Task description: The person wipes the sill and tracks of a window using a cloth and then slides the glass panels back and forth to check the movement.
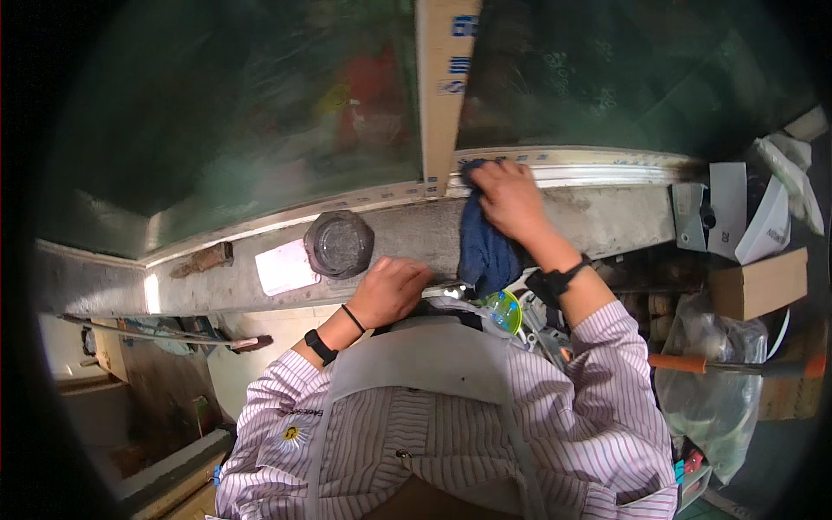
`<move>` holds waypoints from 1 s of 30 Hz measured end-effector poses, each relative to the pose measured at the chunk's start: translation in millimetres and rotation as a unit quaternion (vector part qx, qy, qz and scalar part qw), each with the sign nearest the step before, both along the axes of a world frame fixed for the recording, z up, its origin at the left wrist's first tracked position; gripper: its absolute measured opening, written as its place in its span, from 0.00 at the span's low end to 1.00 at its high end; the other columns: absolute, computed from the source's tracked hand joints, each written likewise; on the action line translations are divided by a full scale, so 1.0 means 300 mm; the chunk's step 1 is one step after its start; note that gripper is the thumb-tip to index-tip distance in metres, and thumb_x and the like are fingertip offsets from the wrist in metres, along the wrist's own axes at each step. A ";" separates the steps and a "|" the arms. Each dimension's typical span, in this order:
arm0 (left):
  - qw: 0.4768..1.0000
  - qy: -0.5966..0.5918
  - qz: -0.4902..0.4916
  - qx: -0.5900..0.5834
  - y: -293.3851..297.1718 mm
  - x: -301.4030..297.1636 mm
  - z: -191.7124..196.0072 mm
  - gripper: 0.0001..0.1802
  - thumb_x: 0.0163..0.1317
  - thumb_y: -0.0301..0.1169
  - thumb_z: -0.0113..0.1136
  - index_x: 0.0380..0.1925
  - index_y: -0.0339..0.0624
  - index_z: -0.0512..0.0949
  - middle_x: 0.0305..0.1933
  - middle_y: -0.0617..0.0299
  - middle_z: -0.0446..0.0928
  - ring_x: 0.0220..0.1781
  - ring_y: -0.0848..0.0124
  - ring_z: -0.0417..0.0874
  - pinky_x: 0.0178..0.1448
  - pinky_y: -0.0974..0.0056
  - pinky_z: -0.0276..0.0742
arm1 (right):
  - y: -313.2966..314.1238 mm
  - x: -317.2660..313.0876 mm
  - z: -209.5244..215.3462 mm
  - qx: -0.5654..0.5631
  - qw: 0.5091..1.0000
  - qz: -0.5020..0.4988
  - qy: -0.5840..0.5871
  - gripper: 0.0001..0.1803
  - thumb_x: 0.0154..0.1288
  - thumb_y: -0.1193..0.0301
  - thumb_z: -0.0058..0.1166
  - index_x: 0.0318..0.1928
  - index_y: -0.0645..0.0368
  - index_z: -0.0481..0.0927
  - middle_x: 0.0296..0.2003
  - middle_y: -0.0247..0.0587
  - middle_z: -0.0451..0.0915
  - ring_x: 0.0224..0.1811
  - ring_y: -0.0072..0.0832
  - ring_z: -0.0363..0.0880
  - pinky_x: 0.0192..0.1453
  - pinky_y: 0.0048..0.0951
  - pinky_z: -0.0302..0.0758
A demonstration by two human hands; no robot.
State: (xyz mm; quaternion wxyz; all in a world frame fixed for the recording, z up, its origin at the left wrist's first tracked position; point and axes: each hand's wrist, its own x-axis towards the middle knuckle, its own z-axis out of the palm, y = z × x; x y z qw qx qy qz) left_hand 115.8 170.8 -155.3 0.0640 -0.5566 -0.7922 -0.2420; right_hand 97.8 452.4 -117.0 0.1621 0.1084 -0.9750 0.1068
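Note:
My right hand [511,201] pinches a dark blue cloth [487,247] against the bottom window track [589,173], just right of the upright frame post [442,104]. The cloth hangs down across the concrete sill [407,230] and over its near edge. My left hand [392,293] rests at the sill's near edge, fingers loosely bent and holding nothing that I can see. Beyond it on the sill sits a dark, many-sided glass dish [340,244], beside a white rectangular card or box [282,269].
Dark window panes [286,113] rise behind the sill. At its left lies a brown, worn piece [204,258]. White packaging [726,208], a cardboard box [758,282], clear plastic bags [711,373] and an orange-ended pole [693,364] crowd the right. A yellow-green container [503,310] is below the cloth.

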 end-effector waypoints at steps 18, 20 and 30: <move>0.999 0.034 -0.012 0.003 0.014 -0.008 -0.021 0.11 0.52 0.31 0.57 0.37 0.45 0.76 0.43 0.66 0.78 0.45 0.69 0.79 0.43 0.62 0.68 | -0.192 0.061 -0.064 -0.195 0.977 -0.068 0.046 0.25 0.51 0.70 0.59 0.51 0.66 0.73 0.43 0.56 0.78 0.48 0.52 0.74 0.53 0.45 0.69; 0.999 0.043 -0.002 -0.020 0.025 -0.012 -0.036 0.10 0.51 0.31 0.56 0.36 0.46 0.76 0.42 0.67 0.77 0.45 0.69 0.79 0.43 0.62 0.68 | -0.189 0.049 -0.058 -0.191 0.979 -0.052 0.045 0.24 0.51 0.70 0.59 0.50 0.65 0.73 0.42 0.54 0.78 0.48 0.50 0.74 0.54 0.43 0.68; 0.999 0.054 -0.001 0.005 0.008 -0.018 -0.092 0.16 0.52 0.30 0.57 0.43 0.47 0.74 0.46 0.66 0.74 0.48 0.68 0.77 0.45 0.61 0.69 | -0.098 0.053 -0.019 -0.063 0.997 0.029 0.021 0.14 0.56 0.65 0.59 0.41 0.56 0.76 0.41 0.41 0.77 0.48 0.41 0.73 0.55 0.41 0.66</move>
